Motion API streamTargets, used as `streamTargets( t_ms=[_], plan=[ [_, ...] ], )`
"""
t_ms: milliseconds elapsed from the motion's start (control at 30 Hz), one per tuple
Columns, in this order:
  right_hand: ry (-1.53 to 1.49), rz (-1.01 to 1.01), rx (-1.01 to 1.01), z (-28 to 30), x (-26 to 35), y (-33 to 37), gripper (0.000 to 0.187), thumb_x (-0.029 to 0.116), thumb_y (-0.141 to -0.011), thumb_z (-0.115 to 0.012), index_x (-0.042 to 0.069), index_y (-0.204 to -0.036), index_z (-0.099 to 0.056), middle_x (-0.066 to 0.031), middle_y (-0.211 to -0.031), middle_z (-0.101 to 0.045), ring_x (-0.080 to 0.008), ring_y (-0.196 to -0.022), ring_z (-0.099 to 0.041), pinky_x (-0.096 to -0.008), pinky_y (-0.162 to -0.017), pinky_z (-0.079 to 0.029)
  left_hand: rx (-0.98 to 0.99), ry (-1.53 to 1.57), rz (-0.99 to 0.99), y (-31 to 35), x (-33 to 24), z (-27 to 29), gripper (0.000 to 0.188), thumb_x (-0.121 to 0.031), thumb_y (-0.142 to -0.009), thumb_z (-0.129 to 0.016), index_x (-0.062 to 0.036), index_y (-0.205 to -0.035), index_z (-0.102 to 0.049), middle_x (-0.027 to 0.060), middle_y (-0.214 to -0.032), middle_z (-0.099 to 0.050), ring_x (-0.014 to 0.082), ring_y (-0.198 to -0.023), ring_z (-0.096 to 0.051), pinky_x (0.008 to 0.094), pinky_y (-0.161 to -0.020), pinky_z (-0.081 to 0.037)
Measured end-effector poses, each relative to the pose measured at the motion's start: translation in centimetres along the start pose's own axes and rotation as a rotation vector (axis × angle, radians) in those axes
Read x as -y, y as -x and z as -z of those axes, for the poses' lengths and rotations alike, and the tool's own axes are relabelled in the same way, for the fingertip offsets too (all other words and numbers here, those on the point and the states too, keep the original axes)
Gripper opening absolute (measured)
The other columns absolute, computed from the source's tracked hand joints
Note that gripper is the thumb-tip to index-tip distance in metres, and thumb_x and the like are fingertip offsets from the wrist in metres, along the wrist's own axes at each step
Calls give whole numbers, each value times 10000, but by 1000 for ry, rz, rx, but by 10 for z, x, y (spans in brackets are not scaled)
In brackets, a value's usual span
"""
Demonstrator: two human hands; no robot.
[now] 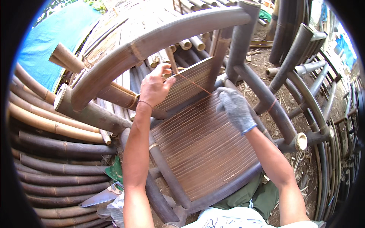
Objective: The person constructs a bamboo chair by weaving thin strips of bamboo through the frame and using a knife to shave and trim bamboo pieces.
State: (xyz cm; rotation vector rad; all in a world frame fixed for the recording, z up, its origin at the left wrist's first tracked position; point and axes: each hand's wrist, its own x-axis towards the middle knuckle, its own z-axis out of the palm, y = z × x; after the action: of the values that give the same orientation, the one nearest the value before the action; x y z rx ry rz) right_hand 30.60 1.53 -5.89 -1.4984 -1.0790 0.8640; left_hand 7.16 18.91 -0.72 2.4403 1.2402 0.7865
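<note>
A dark bamboo armchair stands before me, with a slatted seat (205,144) and a curved top rail (159,36). Inside its back frame leans a slatted bamboo panel (186,89). My bare left hand (155,85) is at the panel's upper left edge, fingers curled and thumb against it. From near that edge a thin reddish cord (194,83) runs taut down to the right. Its other end goes into my right hand (232,108), which wears a grey glove and is closed on it above the seat's far right corner. The gloved fingertips are partly hidden.
Dark bamboo poles (64,178) are stacked at the left, with a handsaw (102,195) beside them. More bamboo framework (304,95) stands at the right. Cut poles (192,42) lie behind the chair, and a blue tarp (57,34) spreads at the far left.
</note>
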Motion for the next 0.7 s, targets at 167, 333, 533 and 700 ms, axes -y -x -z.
streamTargets(
  t_ms=[167, 333, 533, 700],
  plan=[
    [-118, 197, -15, 147, 47, 79, 237, 214, -964, -599, 51, -806, -667, -129, -961, -688, -194, -860, -666, -359, -824, -532, -160, 109, -131, 5, 13, -3, 439, -131, -852, -768, -33, -1256, -627, 127, -1104, -744, 260, -999, -733, 382, -904, -569],
    [552, -102, -48, 311, 98, 186, 247, 212, -923, -623, 2, -838, -721, -82, -791, -677, -140, -752, -641, -310, -719, -519, -476, -113, -341, 27, -22, -18, 380, 2, -843, -672, -7, -1222, -640, 186, -1255, -629, 345, -1174, -611, 464, -1034, -498],
    [1081, 315, 332, 331, 39, 304, 256, 245, -914, -669, 24, -1019, -746, -125, -906, -727, -271, -838, -703, -381, -792, -567, -143, 229, -880, 96, -187, -55, 349, -28, -839, -692, -5, -1184, -643, 169, -1210, -646, 364, -1139, -624, 476, -1022, -504],
    [857, -84, 832, 186, 16, 341, 520, 208, -973, -531, -108, -1382, -471, -204, -776, -656, -290, -746, -715, -400, -688, -567, 512, 292, -876, 135, -233, -130, 341, -206, -882, -735, -27, -1157, -642, 165, -1153, -651, 351, -1096, -639, 448, -961, -527]
  ],
)
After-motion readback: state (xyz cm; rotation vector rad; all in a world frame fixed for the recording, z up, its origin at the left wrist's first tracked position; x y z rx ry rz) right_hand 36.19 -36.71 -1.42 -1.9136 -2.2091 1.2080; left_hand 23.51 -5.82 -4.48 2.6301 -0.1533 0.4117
